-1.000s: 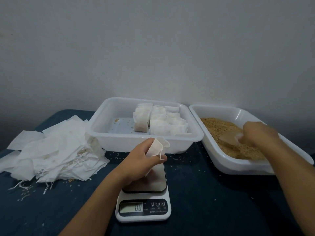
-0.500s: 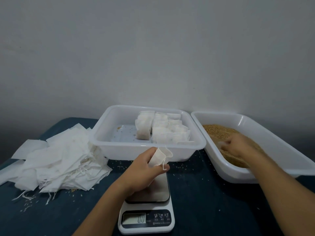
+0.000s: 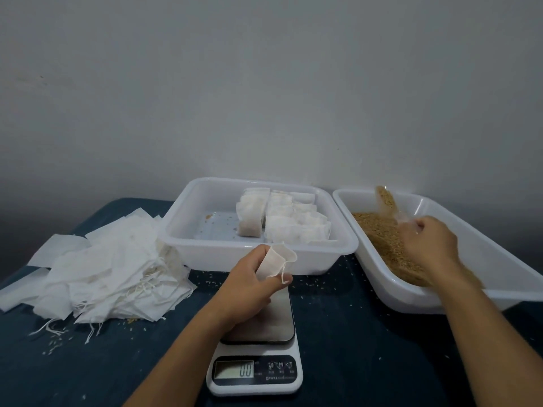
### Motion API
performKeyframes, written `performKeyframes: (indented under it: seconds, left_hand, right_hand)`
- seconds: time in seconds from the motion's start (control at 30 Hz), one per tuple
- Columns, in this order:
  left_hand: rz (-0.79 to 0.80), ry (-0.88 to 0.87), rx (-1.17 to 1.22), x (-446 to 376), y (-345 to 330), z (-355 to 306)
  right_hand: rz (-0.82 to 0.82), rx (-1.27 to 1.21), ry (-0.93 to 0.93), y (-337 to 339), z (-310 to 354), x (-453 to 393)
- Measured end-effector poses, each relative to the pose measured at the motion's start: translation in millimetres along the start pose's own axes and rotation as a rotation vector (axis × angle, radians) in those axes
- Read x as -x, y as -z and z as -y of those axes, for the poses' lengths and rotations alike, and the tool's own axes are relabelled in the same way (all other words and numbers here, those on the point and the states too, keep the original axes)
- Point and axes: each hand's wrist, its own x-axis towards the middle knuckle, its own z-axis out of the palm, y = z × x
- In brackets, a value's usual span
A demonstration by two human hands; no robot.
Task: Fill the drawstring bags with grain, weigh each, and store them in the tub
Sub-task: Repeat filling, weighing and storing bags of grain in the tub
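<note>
Fingers (image 3: 286, 278) of left hand (image 3: 249, 284) pinch open bag (image 3: 276, 259) above scale (image 3: 255, 374).

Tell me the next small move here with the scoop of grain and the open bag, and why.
Probably carry the scoop leftward to the open bag and tip it in. The right hand has it loaded above the grain tray, the left hand holds the bag's mouth open over the scale, which reads zero.
</note>
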Motion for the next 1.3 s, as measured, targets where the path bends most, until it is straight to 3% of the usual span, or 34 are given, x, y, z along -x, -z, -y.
performKeyframes:
  seconds: [0.1,0.2,0.4,0.6,0.93,1.3]
  left_hand:
    - [-0.017,0.007,0.022,-1,1,1]
    - [-0.038,0.013,0.071,-2,1,0]
    - [-0.074,0.04,0.138,-2,15,-6]
    - [-0.072,0.051,0.085,-2,28,-4]
    - [0.0,0.075,0.097,-3,36,-1]
    - [0.055,0.053,-0.108,-6,31,11]
  right_hand:
    - [-0.061,-0.153,0.077,9,9,14]
    - [-0.022,-0.316,0.151,22,24,29]
    - [0.314,-0.46,0.359,45,49,57]
    - [0.592,-0.243,0.456,58,66,67]
    - [0.594,-0.126,0.576,70,80,70]
    - [0.615,0.035,0.646,84,99,67]
